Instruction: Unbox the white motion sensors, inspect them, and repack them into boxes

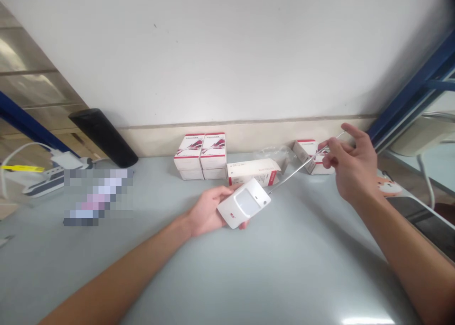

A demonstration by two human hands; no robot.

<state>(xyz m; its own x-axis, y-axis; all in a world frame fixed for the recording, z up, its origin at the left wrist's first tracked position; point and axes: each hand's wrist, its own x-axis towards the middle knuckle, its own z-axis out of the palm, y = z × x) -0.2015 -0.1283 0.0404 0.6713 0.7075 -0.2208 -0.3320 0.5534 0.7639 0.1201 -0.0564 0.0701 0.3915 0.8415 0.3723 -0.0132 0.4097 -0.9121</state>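
A white motion detector [245,204] with a square lens window rests in my left hand [209,210], whose fingers wrap behind it. From its upper right corner a thin metal telescopic antenna [291,174] sticks out, pulled long, up and to the right. My right hand [350,161] pinches this antenna near its far end between thumb and fingers. Just behind the detector lies a white and red carton [253,170], its right end apparently open. The fingers behind the detector are partly hidden.
Stacked small white and red boxes [201,155] stand by the wall, with more boxes [306,152] behind my right hand. Clear plastic wrap [275,153] lies between. At left are a black cylinder [104,137], a power strip [53,180] and a blurred-out flat object [97,197]; at right, a dark-screened device [423,220].
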